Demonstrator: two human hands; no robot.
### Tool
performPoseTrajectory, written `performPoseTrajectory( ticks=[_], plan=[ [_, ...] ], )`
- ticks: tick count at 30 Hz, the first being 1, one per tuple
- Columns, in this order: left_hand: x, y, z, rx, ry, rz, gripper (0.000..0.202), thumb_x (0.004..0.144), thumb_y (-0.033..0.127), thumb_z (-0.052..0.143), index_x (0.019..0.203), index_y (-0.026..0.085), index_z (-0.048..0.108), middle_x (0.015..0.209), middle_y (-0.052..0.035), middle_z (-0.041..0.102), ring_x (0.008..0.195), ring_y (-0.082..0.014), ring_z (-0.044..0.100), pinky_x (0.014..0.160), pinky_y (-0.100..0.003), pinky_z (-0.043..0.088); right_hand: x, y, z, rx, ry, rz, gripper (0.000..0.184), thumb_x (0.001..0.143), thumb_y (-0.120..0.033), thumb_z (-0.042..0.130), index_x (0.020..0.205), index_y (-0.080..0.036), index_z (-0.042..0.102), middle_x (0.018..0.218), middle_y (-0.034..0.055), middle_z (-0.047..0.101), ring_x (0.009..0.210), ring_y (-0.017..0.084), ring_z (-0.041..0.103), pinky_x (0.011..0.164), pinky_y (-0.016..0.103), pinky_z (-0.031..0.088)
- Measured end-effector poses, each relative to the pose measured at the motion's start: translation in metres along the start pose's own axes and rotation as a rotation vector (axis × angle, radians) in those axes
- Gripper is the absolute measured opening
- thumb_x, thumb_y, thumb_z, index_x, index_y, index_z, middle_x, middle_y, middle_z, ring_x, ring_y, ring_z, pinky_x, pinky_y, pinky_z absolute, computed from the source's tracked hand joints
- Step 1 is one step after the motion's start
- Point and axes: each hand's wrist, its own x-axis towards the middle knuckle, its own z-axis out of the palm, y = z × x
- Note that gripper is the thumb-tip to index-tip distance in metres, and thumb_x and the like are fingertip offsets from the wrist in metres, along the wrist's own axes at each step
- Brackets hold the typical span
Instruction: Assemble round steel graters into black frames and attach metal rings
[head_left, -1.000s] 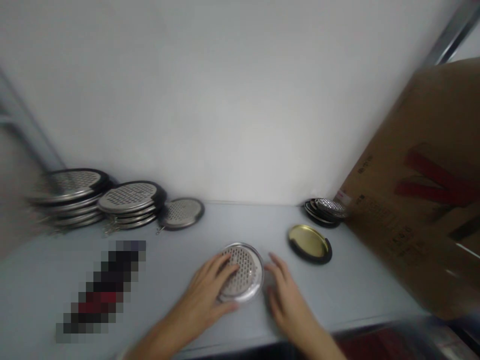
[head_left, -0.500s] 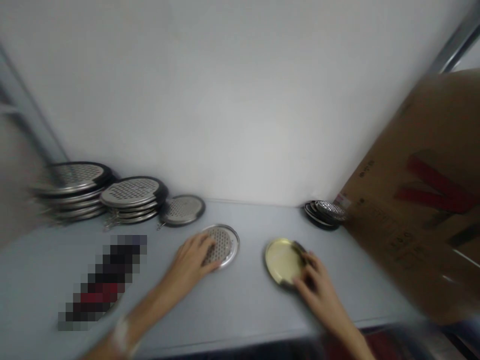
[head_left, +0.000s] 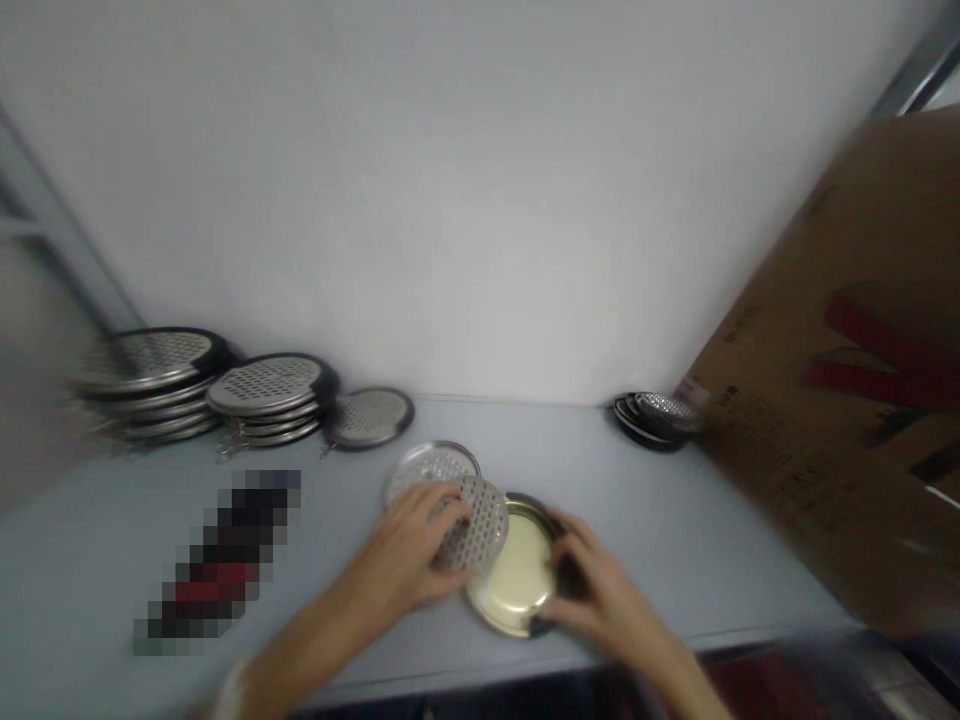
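My left hand (head_left: 411, 558) grips a perforated silver disc (head_left: 474, 525) and holds it tilted over the left edge of a gold-lined lid with a black rim (head_left: 517, 580). My right hand (head_left: 600, 590) closes on the right side of that gold lid. Just behind my left hand a shallow silver rimmed plate (head_left: 431, 465) lies on the grey table (head_left: 675, 520). The picture is blurred by motion.
Two stacks of perforated metal lids (head_left: 150, 385) (head_left: 266, 400) and a single one (head_left: 371, 417) stand at the back left. A small pile of dark lids (head_left: 656, 418) sits at the back right beside a large cardboard box (head_left: 847, 400). A pixelated patch (head_left: 217, 560) covers the left.
My left hand lifted the perforated disc off its silver plate and brought it right. My right hand drew the gold lid left and nearer, under the disc.
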Motion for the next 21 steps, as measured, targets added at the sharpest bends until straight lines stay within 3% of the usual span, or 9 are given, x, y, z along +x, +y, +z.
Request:
performPoseTrajectory(
  ticks=[3, 7, 9, 14, 17, 21],
  plan=[
    [-0.021, 0.011, 0.012, -0.026, -0.084, 0.037, 0.062, 0.065, 0.030, 0.085, 0.123, 0.025, 0.063, 0.136, -0.0106, 0.059, 0.129, -0.0368, 0.050, 0.109, -0.055, 0.042, -0.001, 0.007, 0.007, 0.048, 0.019, -0.041, 0.062, 0.063, -0.068, 0.085, 0.094, -0.022, 0.055, 0.157, 0.0190, 0.040, 0.145, 0.035, 0.040, 0.117, 0.044, 0.037],
    [-0.035, 0.027, 0.026, -0.041, -0.165, 0.096, 0.085, 0.062, 0.041, 0.091, 0.138, 0.031, 0.054, 0.153, -0.0113, 0.043, 0.143, -0.0433, 0.032, 0.110, -0.062, 0.040, -0.005, 0.017, 0.016, 0.072, 0.042, -0.081, 0.067, 0.061, -0.074, 0.082, 0.094, -0.023, 0.053, 0.158, 0.0208, 0.039, 0.146, 0.036, 0.039, 0.117, 0.045, 0.038],
    [-0.033, 0.038, 0.026, -0.009, -0.162, 0.153, 0.079, 0.070, 0.038, 0.088, 0.140, 0.033, 0.052, 0.158, -0.0098, 0.037, 0.147, -0.0429, 0.027, 0.113, -0.064, 0.037, -0.006, 0.020, 0.018, 0.066, 0.040, -0.099, 0.068, 0.060, -0.075, 0.080, 0.095, -0.023, 0.053, 0.158, 0.0213, 0.039, 0.146, 0.036, 0.039, 0.117, 0.045, 0.038],
    [-0.017, 0.060, 0.017, 0.044, -0.221, 0.309, 0.043, 0.093, 0.029, 0.069, 0.134, 0.029, 0.056, 0.140, -0.0082, 0.058, 0.136, -0.0331, 0.047, 0.114, -0.052, 0.041, -0.006, 0.021, 0.012, 0.028, 0.036, -0.118, 0.066, 0.063, -0.074, 0.080, 0.095, -0.023, 0.053, 0.158, 0.0212, 0.040, 0.146, 0.034, 0.041, 0.116, 0.044, 0.041],
    [-0.014, 0.061, 0.018, 0.063, -0.238, 0.319, 0.047, 0.093, 0.034, 0.069, 0.137, 0.027, 0.054, 0.136, -0.0104, 0.060, 0.131, -0.0336, 0.053, 0.110, -0.051, 0.045, -0.008, 0.019, 0.007, 0.007, 0.032, -0.114, 0.063, 0.065, -0.071, 0.080, 0.095, -0.023, 0.054, 0.157, 0.0206, 0.042, 0.145, 0.033, 0.043, 0.114, 0.043, 0.043],
    [-0.015, 0.057, 0.021, 0.084, -0.214, 0.366, 0.044, 0.097, 0.037, 0.062, 0.140, 0.033, 0.052, 0.139, -0.0107, 0.058, 0.131, -0.0347, 0.052, 0.109, -0.053, 0.046, -0.008, 0.018, 0.003, -0.001, 0.015, -0.102, 0.060, 0.065, -0.069, 0.082, 0.093, -0.023, 0.054, 0.157, 0.0200, 0.042, 0.144, 0.034, 0.044, 0.113, 0.043, 0.043]
  ],
)
